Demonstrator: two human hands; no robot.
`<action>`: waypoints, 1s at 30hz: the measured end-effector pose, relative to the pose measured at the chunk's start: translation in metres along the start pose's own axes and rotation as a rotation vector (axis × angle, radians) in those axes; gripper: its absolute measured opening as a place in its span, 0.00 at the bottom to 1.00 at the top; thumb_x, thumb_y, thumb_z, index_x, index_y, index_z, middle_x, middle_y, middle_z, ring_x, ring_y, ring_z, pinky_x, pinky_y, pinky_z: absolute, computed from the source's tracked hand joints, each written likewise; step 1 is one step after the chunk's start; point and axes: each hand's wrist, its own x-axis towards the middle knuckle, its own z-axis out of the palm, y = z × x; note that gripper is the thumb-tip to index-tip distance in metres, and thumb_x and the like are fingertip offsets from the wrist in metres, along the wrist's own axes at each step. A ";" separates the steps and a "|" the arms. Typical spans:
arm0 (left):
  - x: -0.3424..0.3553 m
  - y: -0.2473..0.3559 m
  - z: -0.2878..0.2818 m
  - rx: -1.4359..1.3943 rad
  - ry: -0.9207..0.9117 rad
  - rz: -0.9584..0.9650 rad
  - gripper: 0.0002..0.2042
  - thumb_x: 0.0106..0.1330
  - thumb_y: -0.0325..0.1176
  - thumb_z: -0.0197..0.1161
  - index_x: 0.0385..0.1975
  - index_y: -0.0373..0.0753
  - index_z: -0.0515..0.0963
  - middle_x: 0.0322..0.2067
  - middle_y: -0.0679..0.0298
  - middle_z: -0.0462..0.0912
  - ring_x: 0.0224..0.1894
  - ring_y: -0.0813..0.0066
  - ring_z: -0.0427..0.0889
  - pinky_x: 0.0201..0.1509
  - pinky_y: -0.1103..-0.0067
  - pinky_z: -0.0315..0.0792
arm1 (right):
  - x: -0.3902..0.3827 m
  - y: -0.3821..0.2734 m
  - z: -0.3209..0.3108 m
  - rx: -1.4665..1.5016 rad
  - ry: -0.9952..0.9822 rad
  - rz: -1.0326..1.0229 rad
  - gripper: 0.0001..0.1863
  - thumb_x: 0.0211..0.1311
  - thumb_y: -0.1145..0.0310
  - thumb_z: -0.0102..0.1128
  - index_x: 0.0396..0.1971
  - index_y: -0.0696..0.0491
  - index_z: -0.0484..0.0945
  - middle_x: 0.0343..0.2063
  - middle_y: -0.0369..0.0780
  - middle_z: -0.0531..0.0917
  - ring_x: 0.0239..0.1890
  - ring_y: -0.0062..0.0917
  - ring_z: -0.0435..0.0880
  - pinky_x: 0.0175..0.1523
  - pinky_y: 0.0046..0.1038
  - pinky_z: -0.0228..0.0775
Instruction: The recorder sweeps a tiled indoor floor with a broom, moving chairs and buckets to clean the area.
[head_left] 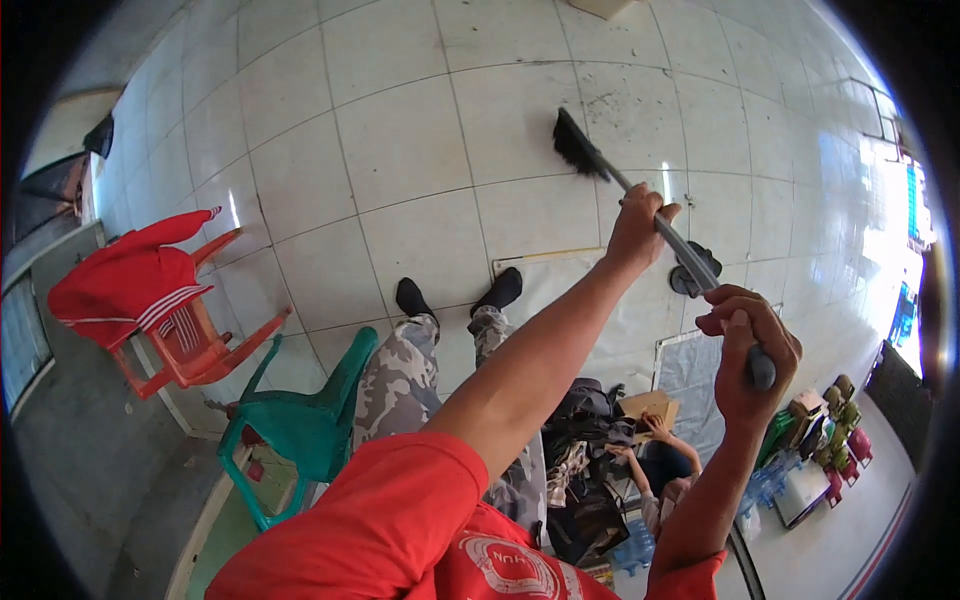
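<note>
My left hand [638, 225] is wrapped round the grey pole of a broom [625, 185], partway along it. My right hand [750, 340] grips the same pole nearer its top end, which pokes out below my fingers. The black bristle head [575, 145] rests on the white tiled floor [400, 145] at the upper middle, beside scattered dark debris [615, 103]. My feet [492, 292] in dark footwear stand on the tiles below it, and a pair of dark sandals [690, 278] lies to the right, partly behind the pole.
At left, a red jacket [120, 280] hangs on a red plastic chair [220, 355], beside a green chair [300, 420]. At lower right, another person's hand [657, 425] reaches among dark bags [590, 410] and cardboard [640, 403]. Water jugs [770, 480] and stacked items stand farther right.
</note>
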 end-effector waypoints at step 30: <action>0.118 0.028 0.095 0.051 -0.163 0.224 0.15 0.56 0.36 0.63 0.19 0.33 0.68 0.21 0.53 0.71 0.32 0.52 0.72 0.41 0.63 0.65 | 0.092 0.038 -0.057 0.126 0.493 0.304 0.11 0.61 0.69 0.49 0.25 0.59 0.76 0.17 0.34 0.75 0.14 0.10 0.66 0.20 0.16 0.56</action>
